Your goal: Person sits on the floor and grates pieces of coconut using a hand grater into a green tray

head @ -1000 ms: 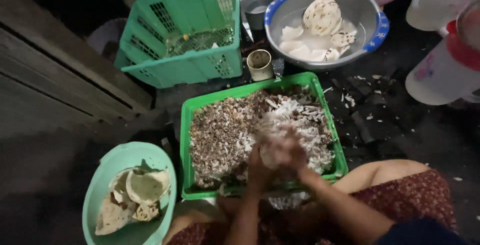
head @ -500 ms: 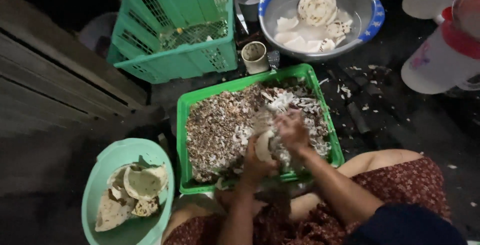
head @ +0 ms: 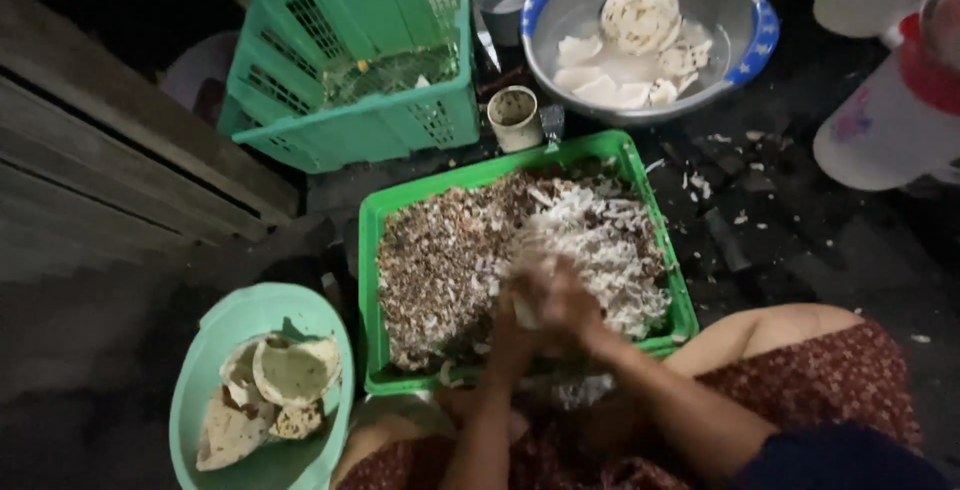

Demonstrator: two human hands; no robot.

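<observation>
A green plastic tray (head: 385, 212) lies in front of my knees, filled with brown and white coconut shavings (head: 440, 260). My left hand (head: 512, 328) and my right hand (head: 572, 300) are pressed together over the tray's near right part. Between them shows a pale piece of coconut (head: 528, 302), blurred by motion. My left hand is closed around it. My right hand lies over it with curled fingers; whether it holds anything is hidden.
A teal bowl (head: 205, 350) of coconut pieces sits at the near left. A green crate (head: 300, 140) stands at the back left, and a small cup (head: 515, 118) beside it. A metal basin (head: 735, 0) holds peeled coconut in water. White jugs (head: 880, 130) are on the right.
My hands have kept working together over the tray, shifting slightly toward me. The view has drifted a little; the containers stay where they were.
</observation>
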